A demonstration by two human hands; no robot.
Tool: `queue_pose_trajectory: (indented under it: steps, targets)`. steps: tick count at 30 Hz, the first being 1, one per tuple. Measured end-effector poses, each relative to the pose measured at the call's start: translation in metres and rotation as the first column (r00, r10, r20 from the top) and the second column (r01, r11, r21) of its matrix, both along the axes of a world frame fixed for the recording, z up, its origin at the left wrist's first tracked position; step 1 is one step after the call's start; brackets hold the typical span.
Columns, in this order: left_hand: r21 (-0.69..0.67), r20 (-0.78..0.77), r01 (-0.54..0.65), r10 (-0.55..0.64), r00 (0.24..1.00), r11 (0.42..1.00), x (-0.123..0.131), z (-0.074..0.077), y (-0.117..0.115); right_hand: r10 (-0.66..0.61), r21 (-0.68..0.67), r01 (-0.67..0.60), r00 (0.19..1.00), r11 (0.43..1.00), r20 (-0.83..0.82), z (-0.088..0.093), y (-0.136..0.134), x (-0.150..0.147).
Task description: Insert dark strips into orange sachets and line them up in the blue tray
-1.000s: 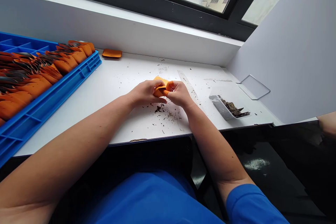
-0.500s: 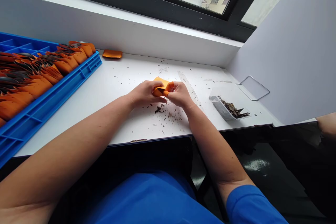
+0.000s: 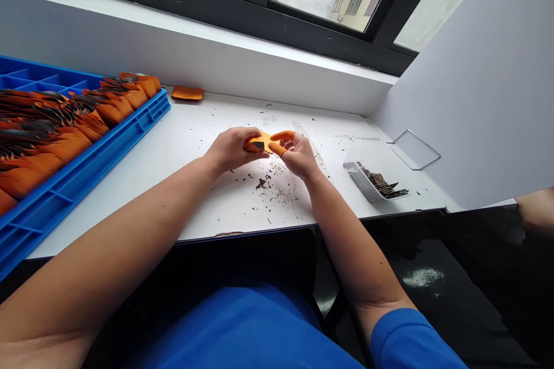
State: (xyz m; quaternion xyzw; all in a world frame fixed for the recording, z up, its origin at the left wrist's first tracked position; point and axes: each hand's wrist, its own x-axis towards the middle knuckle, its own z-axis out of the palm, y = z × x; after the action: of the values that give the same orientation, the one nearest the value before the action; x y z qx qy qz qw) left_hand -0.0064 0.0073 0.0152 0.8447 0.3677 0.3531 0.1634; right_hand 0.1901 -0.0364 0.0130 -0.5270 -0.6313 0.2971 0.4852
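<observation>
Above the white table, my left hand (image 3: 234, 149) is closed around a small orange leather-like pouch (image 3: 265, 139) with a dark patch showing on its near side. Orange finger covers sit on the thumb and index finger of my right hand (image 3: 298, 153). Those two fingertips meet at the pouch's right edge and appear to pinch it, while the other fingers curl behind. My left fingers hide much of the pouch. Dark crumbs (image 3: 262, 183) lie scattered on the table below both hands.
A blue divided tray (image 3: 86, 176) at left holds rows of orange and dark pieces (image 3: 64, 147). One orange piece (image 3: 187, 93) lies by the back wall. At right are a clear box (image 3: 366, 184) of thin brown pieces, a wire stand (image 3: 415, 150) and a white panel (image 3: 471, 86).
The pouch has turned, and its dark patch now shows. My right thumb and index finger have drawn back to its right edge, while my left hand keeps its hold.
</observation>
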Motion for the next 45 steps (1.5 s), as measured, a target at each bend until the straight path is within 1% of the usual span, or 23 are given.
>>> queue_pose_trajectory:
  steps: [2,5,7,9,13,18,21,23,26,28,30,34,38,43,45]
  targets:
    - [-0.024,0.025,-0.002,0.003,1.000,1.000,-0.001,-0.001,0.001,-0.024,-0.006,0.024,1.000,1.000,-0.014,0.001,0.000,0.001]
    - [-0.074,0.060,0.039,-0.035,0.998,0.996,-0.002,-0.003,0.001,-0.034,0.009,0.034,0.999,0.999,0.000,0.001,-0.001,0.001]
    - [-0.103,0.089,0.080,-0.071,0.993,0.991,-0.001,-0.003,0.000,-0.038,0.054,0.036,0.999,0.998,0.035,0.001,-0.002,0.001]
    - [-0.129,0.123,0.119,-0.104,0.987,0.984,0.000,-0.002,-0.002,-0.040,0.128,0.030,0.996,0.991,0.073,0.000,-0.003,0.000]
    - [-0.174,0.199,0.175,-0.139,0.970,0.969,0.001,-0.001,-0.006,-0.068,0.273,0.023,0.986,0.962,0.155,0.000,-0.005,-0.001]
    - [-0.286,0.306,0.264,-0.174,0.936,0.921,0.001,0.000,-0.008,-0.124,0.352,0.042,0.969,0.935,0.214,0.001,-0.007,-0.001]
    - [-0.320,0.335,0.307,-0.196,0.922,0.896,0.001,-0.001,-0.006,-0.133,0.398,0.027,0.962,0.917,0.240,0.002,-0.008,-0.001]
    - [-0.315,0.342,0.322,-0.210,0.916,0.893,0.001,-0.003,-0.005,-0.132,0.453,0.002,0.958,0.892,0.254,0.002,-0.009,-0.001]
    - [-0.299,0.319,0.297,-0.198,0.927,0.907,0.000,-0.005,-0.004,-0.158,0.522,-0.033,0.935,0.852,0.317,0.002,-0.010,-0.003]
    - [-0.297,0.288,0.272,-0.185,0.939,0.915,0.000,-0.006,-0.004,-0.181,0.514,-0.057,0.898,0.856,0.401,0.001,-0.011,-0.004]
    - [-0.278,0.255,0.252,-0.182,0.950,0.927,0.000,-0.006,-0.005,-0.180,0.477,-0.085,0.858,0.875,0.482,-0.001,-0.010,-0.004]
    - [-0.170,0.202,0.228,-0.192,0.960,0.959,0.001,-0.003,-0.008,-0.133,0.412,-0.158,0.794,0.897,0.594,-0.008,-0.008,-0.004]
    - [-0.082,0.102,0.234,-0.225,0.969,0.969,0.002,0.000,-0.011,-0.114,0.346,-0.185,0.718,0.920,0.687,-0.012,-0.008,-0.003]
    - [-0.057,-0.069,0.217,-0.220,0.973,0.975,0.005,0.000,-0.013,-0.083,0.291,-0.238,0.626,0.927,0.775,-0.011,-0.011,-0.007]
    - [-0.054,-0.100,0.220,-0.224,0.969,0.974,0.006,-0.001,-0.014,-0.092,0.285,-0.238,0.597,0.929,0.797,-0.010,-0.011,-0.010]
